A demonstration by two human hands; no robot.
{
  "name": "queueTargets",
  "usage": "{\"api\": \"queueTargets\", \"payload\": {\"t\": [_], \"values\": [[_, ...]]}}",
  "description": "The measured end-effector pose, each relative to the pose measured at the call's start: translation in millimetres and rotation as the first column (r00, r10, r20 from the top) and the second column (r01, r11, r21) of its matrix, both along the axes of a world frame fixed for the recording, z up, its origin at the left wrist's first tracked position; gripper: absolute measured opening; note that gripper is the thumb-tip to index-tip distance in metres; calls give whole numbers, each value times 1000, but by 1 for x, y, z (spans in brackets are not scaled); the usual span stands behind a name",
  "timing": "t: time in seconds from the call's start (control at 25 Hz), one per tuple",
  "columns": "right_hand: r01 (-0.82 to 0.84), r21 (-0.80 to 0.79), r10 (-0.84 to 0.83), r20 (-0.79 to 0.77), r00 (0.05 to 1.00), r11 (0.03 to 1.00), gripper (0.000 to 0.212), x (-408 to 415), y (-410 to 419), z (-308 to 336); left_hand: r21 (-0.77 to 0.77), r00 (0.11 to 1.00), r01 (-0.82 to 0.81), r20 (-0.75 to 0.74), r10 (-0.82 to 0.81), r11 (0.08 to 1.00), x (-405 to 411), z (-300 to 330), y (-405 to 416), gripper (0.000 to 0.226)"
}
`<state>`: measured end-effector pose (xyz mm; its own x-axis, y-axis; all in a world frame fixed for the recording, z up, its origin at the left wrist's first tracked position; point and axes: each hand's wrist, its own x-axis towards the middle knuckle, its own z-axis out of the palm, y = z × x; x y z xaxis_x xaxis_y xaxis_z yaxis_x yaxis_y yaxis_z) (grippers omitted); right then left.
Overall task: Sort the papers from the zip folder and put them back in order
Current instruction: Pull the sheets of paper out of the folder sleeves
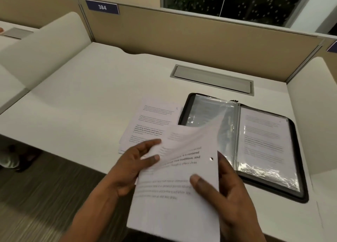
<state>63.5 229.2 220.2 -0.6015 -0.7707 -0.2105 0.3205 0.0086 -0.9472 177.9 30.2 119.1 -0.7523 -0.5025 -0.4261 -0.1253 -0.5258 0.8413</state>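
Note:
A black zip folder (299, 188) lies open on the white desk (87, 95), with clear plastic sleeves (211, 117) on its left half and a printed page (264, 137) in the right sleeve. A small pile of printed sheets (151, 121) lies on the desk left of the folder. I hold a stack of printed papers (173, 209) above the desk's front edge. My right hand (228, 196) grips the stack's right edge, thumb on top. My left hand (135, 167) pinches the top sheet (191, 139), which curls upward and is blurred.
A grey cable hatch (213, 80) is set into the desk behind the folder. Tan partition walls (182, 32) close off the back, and white side panels (313, 105) flank the desk. A blue sign reading 384 (102, 7) is on the partition. Carpet floor (36, 196) shows at lower left.

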Motion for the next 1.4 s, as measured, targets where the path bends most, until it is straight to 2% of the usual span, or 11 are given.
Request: {"api": "queueTargets", "payload": {"t": [0.12,0.24,0.4,0.48,0.56,0.68,0.8,0.96,1.08,1.2,1.4], "values": [[32,62,-39,110,993,998,34,-14,-39,-32,-170,989,-146,-4,147,975,3,-8,-53,52],[84,171,-95,56,994,982,23,-32,-80,-79,-262,984,-167,16,177,950,-3,-24,-104,45],[155,338,-183,52,982,928,16,-55,-130,-140,-38,965,-260,24,261,965,-16,-56,-150,51],[165,415,-211,68,975,895,14,-64,-150,-166,-25,956,-276,101,277,961,-20,-73,-159,54],[177,488,-218,29,975,855,11,-70,-166,-190,-82,947,-256,177,267,963,-24,-91,-162,57],[223,563,-195,-111,975,796,11,-75,-179,-215,-295,915,-204,281,289,933,-26,-117,-168,60],[289,577,-184,-234,955,764,17,-70,-185,-214,-479,890,-106,345,298,871,-26,-127,-170,58],[313,572,-123,-346,930,758,30,-69,-184,-222,-614,875,-5,379,300,790,-31,-132,-165,54],[339,544,-112,-407,907,767,30,-68,-180,-226,-630,871,-13,374,318,777,-33,-135,-165,50],[353,496,-96,-471,877,794,20,-70,-174,-224,-628,860,-59,362,359,776,-35,-138,-164,49],[283,433,-32,-501,865,856,25,-73,-161,-220,-648,816,-128,361,452,750,-41,-135,-162,51]]}}
